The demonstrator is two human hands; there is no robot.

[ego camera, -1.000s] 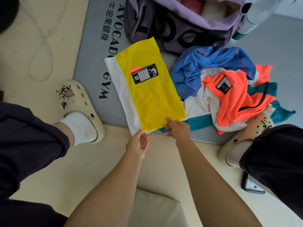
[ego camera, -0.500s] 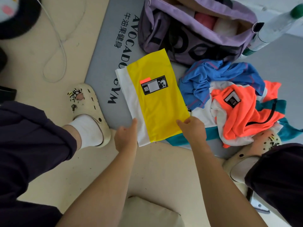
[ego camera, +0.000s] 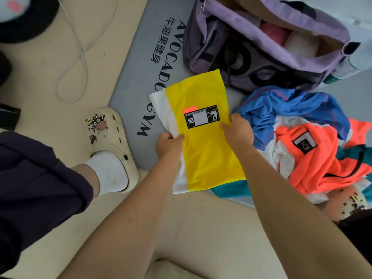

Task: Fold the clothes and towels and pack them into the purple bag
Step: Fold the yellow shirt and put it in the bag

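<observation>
Both hands have slid up from the near edge of the folded yellow and white garment (ego camera: 205, 150) to its middle, one on each long side. Starting at the left: a white cable (ego camera: 80, 51) loops over the beige floor (ego camera: 50, 81), and a cream clog (ego camera: 114, 146) with a white sock stands just off the near left corner of the grey gym mat (ego camera: 136, 77). Left hand (ego camera: 168, 144) next, fingers curled and clamped on the garment's white left edge, bunching it a little. That garment lies flat across the mat's near edge, its near end hanging over onto the floor. Right hand (ego camera: 238, 129) grips the yellow right edge beside the black label, thumb on top, though its fingers underneath cannot be seen. Further right, a loose pile: a blue shirt (ego camera: 298, 109) touching an orange shirt (ego camera: 326, 162), teal fabric beneath. At the mat's far side sits the purple bag (ego camera: 251, 57), open, with what look like pink and white rolled towels inside.
</observation>
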